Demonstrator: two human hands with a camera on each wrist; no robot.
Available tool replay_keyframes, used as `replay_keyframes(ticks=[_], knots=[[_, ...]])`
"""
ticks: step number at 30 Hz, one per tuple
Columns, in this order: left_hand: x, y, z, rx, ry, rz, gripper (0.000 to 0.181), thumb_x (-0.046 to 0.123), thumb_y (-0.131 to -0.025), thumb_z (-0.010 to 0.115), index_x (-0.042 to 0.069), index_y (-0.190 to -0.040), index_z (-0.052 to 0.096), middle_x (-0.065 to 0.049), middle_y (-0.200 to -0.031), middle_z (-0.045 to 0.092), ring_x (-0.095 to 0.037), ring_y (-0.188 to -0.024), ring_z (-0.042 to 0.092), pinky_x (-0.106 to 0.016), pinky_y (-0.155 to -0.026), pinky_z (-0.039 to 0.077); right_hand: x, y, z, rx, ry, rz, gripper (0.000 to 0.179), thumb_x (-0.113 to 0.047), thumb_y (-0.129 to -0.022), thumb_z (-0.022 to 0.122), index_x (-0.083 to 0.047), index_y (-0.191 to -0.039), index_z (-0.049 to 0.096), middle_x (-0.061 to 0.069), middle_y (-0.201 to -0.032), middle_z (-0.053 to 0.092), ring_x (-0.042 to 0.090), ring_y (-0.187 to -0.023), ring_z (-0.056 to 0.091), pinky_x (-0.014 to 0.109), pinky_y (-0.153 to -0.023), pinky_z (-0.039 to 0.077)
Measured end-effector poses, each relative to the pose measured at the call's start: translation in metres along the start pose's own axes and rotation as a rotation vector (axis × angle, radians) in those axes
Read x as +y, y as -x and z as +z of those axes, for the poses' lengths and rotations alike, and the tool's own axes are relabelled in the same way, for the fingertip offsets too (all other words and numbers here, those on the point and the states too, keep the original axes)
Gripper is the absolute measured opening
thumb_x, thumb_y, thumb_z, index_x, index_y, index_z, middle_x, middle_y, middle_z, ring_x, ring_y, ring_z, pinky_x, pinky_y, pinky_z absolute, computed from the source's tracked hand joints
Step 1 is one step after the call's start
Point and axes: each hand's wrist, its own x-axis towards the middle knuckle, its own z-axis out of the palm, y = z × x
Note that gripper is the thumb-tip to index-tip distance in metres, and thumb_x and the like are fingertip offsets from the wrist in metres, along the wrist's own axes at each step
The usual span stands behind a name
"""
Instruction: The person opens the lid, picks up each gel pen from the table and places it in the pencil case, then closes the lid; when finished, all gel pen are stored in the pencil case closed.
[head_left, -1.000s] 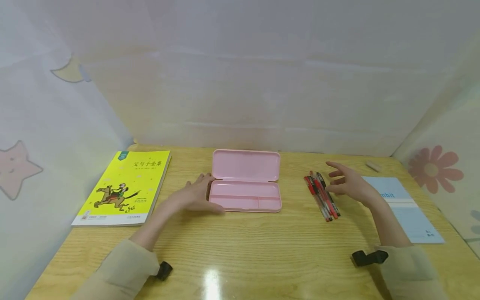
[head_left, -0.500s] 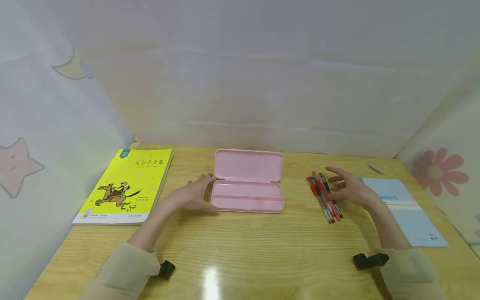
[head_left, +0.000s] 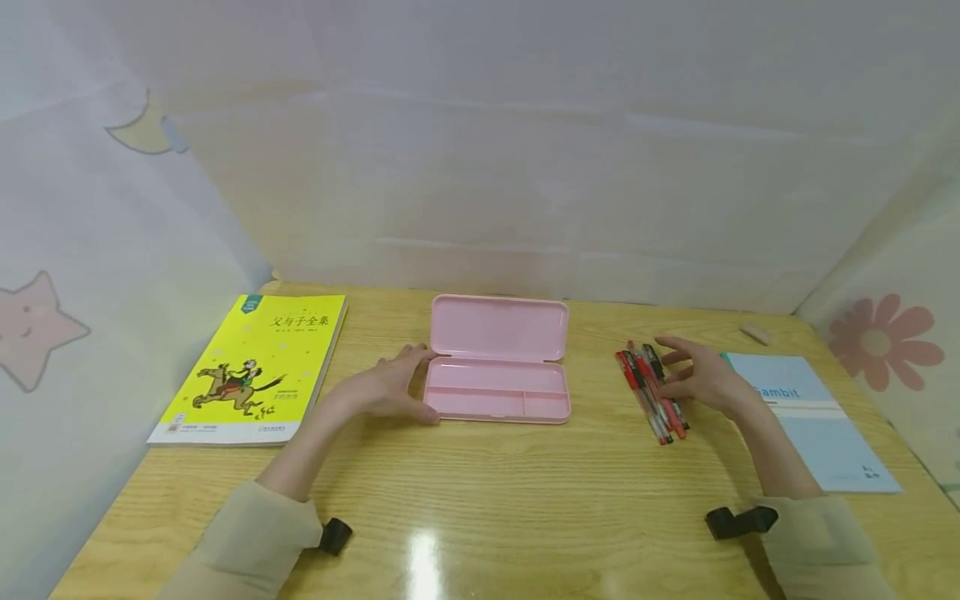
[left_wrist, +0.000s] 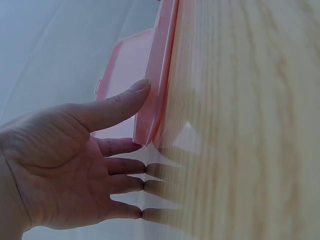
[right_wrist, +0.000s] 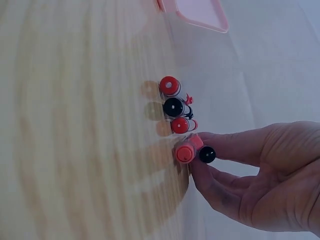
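One yellow book [head_left: 251, 371], one open pink case [head_left: 497, 375], five-plus pens [right_wrist: 180, 125], one small block [head_left: 755, 334], one notebook [head_left: 817, 433] | your left hand [head_left: 384, 392], fingers apart, at the case's left end; your right hand [head_left: 707, 383] about the rightmost pens, clamped or not you cannot tell | wood-grain table [head_left: 510, 508]; pale walls [head_left: 480, 167]

sleeves [head_left: 217, 577]: beige | cuffs [head_left: 258, 525]: broad (both sides alike) | wrist cameras [head_left: 335, 536]: black

And the left hand [head_left: 384, 392] is spread wide, fingers [left_wrist: 125, 183] straight! Right hand [head_left: 705, 379] bends to a pinch; both forearms [head_left: 296, 462] stretch forward.
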Motion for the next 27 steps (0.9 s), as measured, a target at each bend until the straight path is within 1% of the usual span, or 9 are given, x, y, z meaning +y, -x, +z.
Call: replay_keyframes(ticks=[2, 6, 8, 11, 15, 19, 22, 25, 27], knots=[[0.001, 0.0, 0.0, 0.001, 0.0, 0.004, 0.096, 0.034, -0.083, 0.084, 0.008, -0.159, 0.032, -0.031, -0.167, 0.023, -0.051, -0.157, 0.016, -0.073, -0.125, 0.011, 0.0, 0.001, -0.001, 0.0, -0.009, 0.011, 0.083, -0.003, -0.095, 0.07, 0.005, -0.161, 0.02, 0.042, -0.147, 0.042, 0.046, -0.113, 0.066, 0.041, -0.079, 0.064], [0.002, 0.0, 0.0, 0.002, 0.002, 0.008, 0.095, 0.033, -0.083, 0.084, 0.007, -0.159, 0.032, -0.032, -0.167, 0.022, -0.051, -0.157, 0.016, -0.074, -0.125, 0.011, 0.0, 0.005, -0.004, -0.014, -0.031, 0.043, 0.081, -0.006, -0.098, 0.067, 0.005, -0.161, 0.019, 0.042, -0.149, 0.041, 0.054, -0.124, 0.058, 0.044, -0.086, 0.064], [0.002, 0.0, 0.0, 0.0, 0.002, 0.006, 0.095, 0.033, -0.083, 0.084, 0.007, -0.159, 0.032, -0.032, -0.167, 0.022, -0.052, -0.157, 0.015, -0.074, -0.125, 0.011, 0.0, 0.007, -0.007, -0.017, -0.04, 0.062, 0.079, -0.006, -0.099, 0.065, 0.005, -0.161, 0.018, 0.043, -0.149, 0.04, 0.054, -0.127, 0.056, 0.044, -0.089, 0.064], [0.001, 0.0, 0.0, -0.004, 0.0, -0.001, 0.095, 0.034, -0.083, 0.084, 0.008, -0.159, 0.032, -0.032, -0.167, 0.021, -0.052, -0.157, 0.014, -0.074, -0.125, 0.011, -0.001, 0.008, -0.011, 0.004, -0.062, 0.075, 0.075, -0.005, -0.1, 0.061, 0.005, -0.161, 0.019, 0.043, -0.148, 0.041, 0.051, -0.124, 0.06, 0.04, -0.089, 0.064], [0.001, 0.0, 0.0, -0.002, -0.002, -0.002, 0.095, 0.033, -0.084, 0.083, 0.008, -0.159, 0.031, -0.032, -0.167, 0.02, -0.051, -0.157, 0.013, -0.073, -0.125, 0.01, -0.008, 0.008, -0.015, 0.063, -0.102, 0.047, 0.071, -0.004, -0.102, 0.059, 0.0, -0.162, 0.023, 0.04, -0.144, 0.044, 0.042, -0.118, 0.065, 0.033, -0.088, 0.064], [0.0, 0.0, 0.0, 0.004, -0.005, -0.003, 0.095, 0.033, -0.084, 0.083, 0.009, -0.16, 0.031, -0.03, -0.168, 0.021, -0.049, -0.158, 0.014, -0.073, -0.125, 0.01, -0.022, 0.006, -0.015, 0.134, -0.127, -0.018, 0.071, -0.006, -0.101, 0.061, -0.007, -0.163, 0.026, 0.034, -0.141, 0.05, 0.015, -0.108, 0.068, 0.028, -0.087, 0.064], [-0.001, 0.0, 0.0, 0.007, -0.006, -0.004, 0.095, 0.034, -0.084, 0.083, 0.008, -0.16, 0.031, -0.03, -0.168, 0.022, -0.049, -0.158, 0.016, -0.073, -0.125, 0.01, -0.037, 0.005, -0.013, 0.2, -0.15, -0.055, 0.071, -0.009, -0.101, 0.063, -0.013, -0.163, 0.028, 0.026, -0.138, 0.053, -0.003, -0.1, 0.062, 0.025, -0.085, 0.063], [-0.002, -0.001, 0.0, 0.006, -0.006, -0.001, 0.095, 0.034, -0.084, 0.083, 0.009, -0.16, 0.031, -0.031, -0.167, 0.022, -0.05, -0.158, 0.016, -0.073, -0.125, 0.01, -0.053, 0.002, -0.008, 0.283, -0.177, -0.098, 0.07, -0.01, -0.1, 0.066, -0.017, -0.162, 0.035, 0.016, -0.129, 0.059, -0.004, -0.098, 0.063, 0.022, -0.082, 0.063], [-0.002, -0.001, 0.001, 0.003, -0.006, 0.001, 0.095, 0.034, -0.084, 0.083, 0.009, -0.159, 0.032, -0.031, -0.167, 0.023, -0.05, -0.157, 0.016, -0.074, -0.125, 0.011, -0.063, -0.002, -0.004, 0.332, -0.179, -0.127, 0.068, -0.011, -0.099, 0.068, -0.019, -0.16, 0.039, 0.009, -0.122, 0.062, -0.004, -0.098, 0.065, 0.018, -0.081, 0.061]])
